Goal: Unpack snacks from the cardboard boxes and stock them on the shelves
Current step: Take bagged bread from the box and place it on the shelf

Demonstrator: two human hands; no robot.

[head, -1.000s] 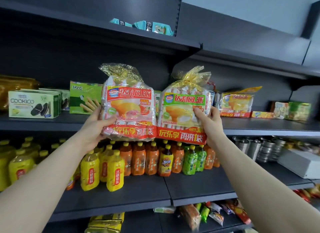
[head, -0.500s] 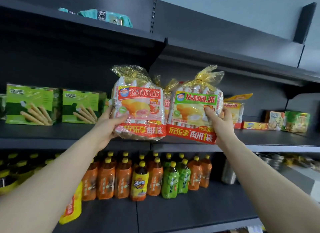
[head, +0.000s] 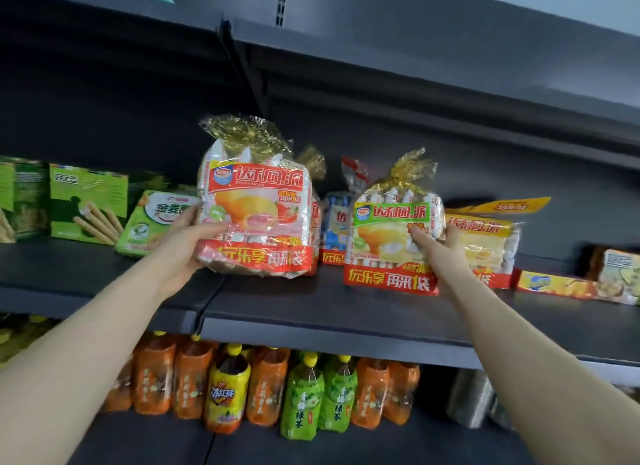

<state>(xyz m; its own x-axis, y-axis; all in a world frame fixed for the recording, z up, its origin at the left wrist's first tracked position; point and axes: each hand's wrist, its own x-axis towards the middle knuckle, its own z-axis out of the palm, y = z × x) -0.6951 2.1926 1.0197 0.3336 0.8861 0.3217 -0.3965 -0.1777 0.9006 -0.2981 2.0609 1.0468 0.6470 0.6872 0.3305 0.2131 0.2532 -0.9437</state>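
Both pie bags have gone from held side by side at the shelf front to parted and further in. Green-label pie bag point(head: 393, 236) now sits with its base on the middle shelf point(head: 311, 312), just beside a yellow pie bag point(head: 485, 243) at its right; right hand point(head: 440, 246) is curled on its right edge, thumb across the front. Red-label pie bag point(head: 256, 205) is over the shelf at the left, base seemingly just touching or barely above it; cannot tell which. Left hand point(head: 188, 238) grips its lower left corner.

Judgement: right-hand bag is nearly placed, left one a step behind.

More pie bags point(head: 337, 219) stand behind the gap between the two. Left along the shelf: green biscuit boxes point(head: 86, 205), a tilted green packet point(head: 152, 222). No cardboard box in view. Lower shelf point(head: 346, 447) holds orange, yellow and green drink bottles point(head: 301, 395).
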